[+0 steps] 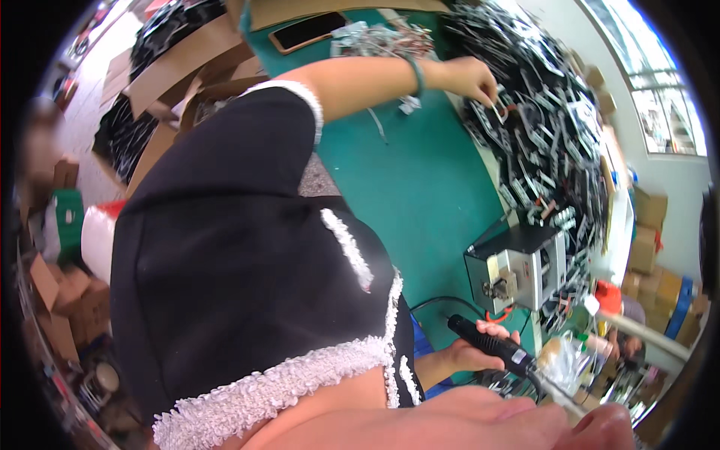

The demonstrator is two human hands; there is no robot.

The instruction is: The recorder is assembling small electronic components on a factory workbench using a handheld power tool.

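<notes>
My left hand (474,81), a green bangle at its wrist, reaches over the far edge of the green table (405,180). Its fingers pinch together at the rim of a heap of metal parts (540,127); whatever small piece is in them is too small to name. Lower down, my right hand (480,349) wraps round a black electric screwdriver (491,346), its metal nose pointing to the lower right. Just beyond that hand stands a black-and-silver box-shaped machine (517,262), apart from the screwdriver.
Small silver and copper-coloured parts (382,39) lie near a phone (307,31) on the table. A black cable (442,299) curves by the box machine. Open cartons (187,67) with dark parts stand to the left. A clear plastic bag (562,364) is at the lower right.
</notes>
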